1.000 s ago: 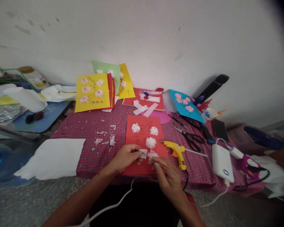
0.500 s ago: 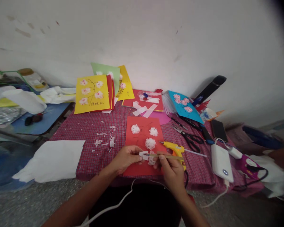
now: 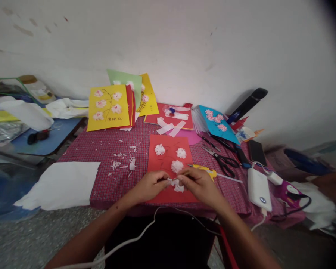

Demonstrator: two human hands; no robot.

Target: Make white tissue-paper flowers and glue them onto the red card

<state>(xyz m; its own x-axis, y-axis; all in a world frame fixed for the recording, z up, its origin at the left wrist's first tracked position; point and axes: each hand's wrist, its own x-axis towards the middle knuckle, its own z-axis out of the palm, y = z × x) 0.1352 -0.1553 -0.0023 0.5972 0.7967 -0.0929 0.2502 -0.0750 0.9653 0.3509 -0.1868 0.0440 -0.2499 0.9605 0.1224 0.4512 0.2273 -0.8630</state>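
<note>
In the head view my left hand [image 3: 154, 185] pinches a small piece of white paper [image 3: 173, 182] between thumb and fingers. Meeting it from the other side, my right hand [image 3: 199, 185] is closed, its fingertips at the paper; a thin brown stick [image 3: 186, 173] shows only slightly among its fingers. Both hands are over a red card [image 3: 159, 197] bearing faint branch lines and crumpled white paper flowers [image 3: 177, 166]. Another white paper cluster [image 3: 179, 188] lies on the card just below my fingertips. A yellow glue gun [image 3: 210, 172] is partly hidden behind my right hand.
Black scissors [image 3: 225, 162], a white power bank [image 3: 259, 190] and a phone [image 3: 257, 153] lie on the right. Paper scraps [image 3: 132, 163] and a white sheet [image 3: 61, 185] are on the left. Yellow flower cards [image 3: 109, 108] and a blue one [image 3: 218, 125] stand behind.
My right hand has moved up and inward to meet the paper held by my left. The stick, plainly visible across my right hand before, is now mostly hidden.
</note>
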